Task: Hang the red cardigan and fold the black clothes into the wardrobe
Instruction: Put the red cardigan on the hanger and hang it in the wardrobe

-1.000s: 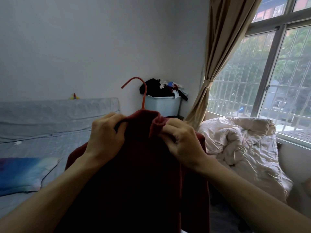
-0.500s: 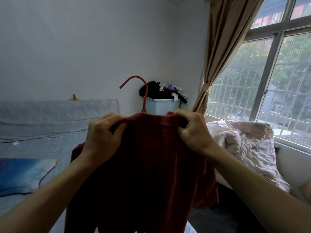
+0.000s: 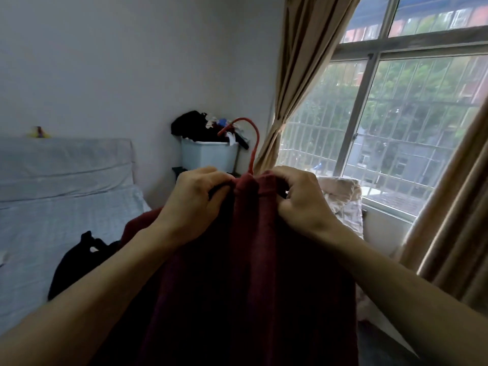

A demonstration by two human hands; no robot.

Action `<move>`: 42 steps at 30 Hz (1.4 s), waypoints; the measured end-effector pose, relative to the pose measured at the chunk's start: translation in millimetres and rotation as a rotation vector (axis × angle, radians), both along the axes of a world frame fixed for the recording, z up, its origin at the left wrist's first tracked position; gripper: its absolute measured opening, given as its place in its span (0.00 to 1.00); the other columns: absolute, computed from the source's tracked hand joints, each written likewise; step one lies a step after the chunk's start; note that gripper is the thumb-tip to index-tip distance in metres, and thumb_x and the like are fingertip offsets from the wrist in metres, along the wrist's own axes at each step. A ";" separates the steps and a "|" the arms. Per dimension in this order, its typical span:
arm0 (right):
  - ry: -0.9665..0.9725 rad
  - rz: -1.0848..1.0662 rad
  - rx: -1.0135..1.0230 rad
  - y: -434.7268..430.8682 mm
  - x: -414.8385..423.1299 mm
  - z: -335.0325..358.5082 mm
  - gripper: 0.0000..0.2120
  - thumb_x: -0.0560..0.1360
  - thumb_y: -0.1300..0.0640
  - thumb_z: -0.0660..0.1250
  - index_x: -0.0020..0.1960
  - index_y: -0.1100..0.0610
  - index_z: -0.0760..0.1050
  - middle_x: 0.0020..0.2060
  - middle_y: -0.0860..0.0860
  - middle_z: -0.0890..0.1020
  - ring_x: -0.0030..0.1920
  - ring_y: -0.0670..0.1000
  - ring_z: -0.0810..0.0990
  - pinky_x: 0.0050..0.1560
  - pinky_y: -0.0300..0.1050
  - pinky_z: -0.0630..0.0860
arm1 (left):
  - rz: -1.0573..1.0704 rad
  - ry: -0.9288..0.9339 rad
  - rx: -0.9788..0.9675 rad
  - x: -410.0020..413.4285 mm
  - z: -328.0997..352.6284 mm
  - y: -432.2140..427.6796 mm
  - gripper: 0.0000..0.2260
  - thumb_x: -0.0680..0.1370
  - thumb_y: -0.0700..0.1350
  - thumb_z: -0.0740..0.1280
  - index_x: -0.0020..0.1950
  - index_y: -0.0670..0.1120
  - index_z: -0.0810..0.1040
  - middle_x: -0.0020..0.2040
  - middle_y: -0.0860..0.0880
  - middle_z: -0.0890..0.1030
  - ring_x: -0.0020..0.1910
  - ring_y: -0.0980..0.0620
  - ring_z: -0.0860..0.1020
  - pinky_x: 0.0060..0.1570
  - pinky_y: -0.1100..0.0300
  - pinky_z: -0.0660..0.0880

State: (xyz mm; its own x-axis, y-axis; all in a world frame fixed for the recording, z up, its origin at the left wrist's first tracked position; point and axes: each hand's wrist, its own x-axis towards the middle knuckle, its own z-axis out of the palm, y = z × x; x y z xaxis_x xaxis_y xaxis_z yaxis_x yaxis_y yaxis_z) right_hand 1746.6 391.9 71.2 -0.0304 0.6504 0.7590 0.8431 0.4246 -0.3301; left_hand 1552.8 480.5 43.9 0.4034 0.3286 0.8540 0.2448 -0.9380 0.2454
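Red knit, soft and floppy, so the red cardigan [image 3: 253,273] is going to sag and slide wherever it isn't pinned. Only the head view here. It hangs in front of the person, draped over a red hanger [image 3: 252,143] whose hook pokes up just above the collar, between the two hands.

Looks light to me, probably not slippery, but a loose knit can creep off a hanger's shoulders, so the collar right beside the hook is the sensible place to hold it, I'd say.

Left hand [image 3: 195,204] is just left of the hook, fingers curled shut, pinching the neckline. Right hand [image 3: 303,202] is just right of the hook, fingers also closed on the collar fabric. Both forearms reach up and forward, wrists slightly bent inward.

Black clothes [image 3: 79,262] lie on the bed [image 3: 66,207], down and left of the hook.
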 end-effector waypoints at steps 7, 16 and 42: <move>0.079 -0.172 0.025 -19.0 75.1 -1.3 0.08 0.69 0.50 0.68 0.39 0.54 0.79 0.32 0.49 0.81 0.35 0.51 0.80 0.38 0.51 0.76 | -0.068 0.022 -0.050 88.6 5.4 -0.5 0.08 0.77 0.38 0.70 0.53 0.47 0.85 0.45 0.53 0.82 0.42 0.59 0.80 0.46 0.75 0.70; 0.147 -0.318 -0.024 -55.0 211.9 -0.7 0.02 0.73 0.60 0.72 0.42 0.54 0.81 0.33 0.45 0.81 0.36 0.43 0.79 0.38 0.36 0.75 | -0.238 0.082 -0.044 247.4 13.3 -7.0 0.08 0.77 0.38 0.70 0.53 0.46 0.85 0.46 0.54 0.82 0.45 0.61 0.79 0.47 0.69 0.75; 0.168 -1.226 0.011 -148.4 402.6 -24.7 0.09 0.68 0.63 0.76 0.37 0.53 0.77 0.31 0.45 0.80 0.35 0.42 0.80 0.36 0.37 0.78 | -0.918 0.068 -0.220 576.6 -29.3 -64.7 0.18 0.63 0.61 0.80 0.40 0.51 0.80 0.34 0.56 0.77 0.33 0.58 0.75 0.34 0.71 0.68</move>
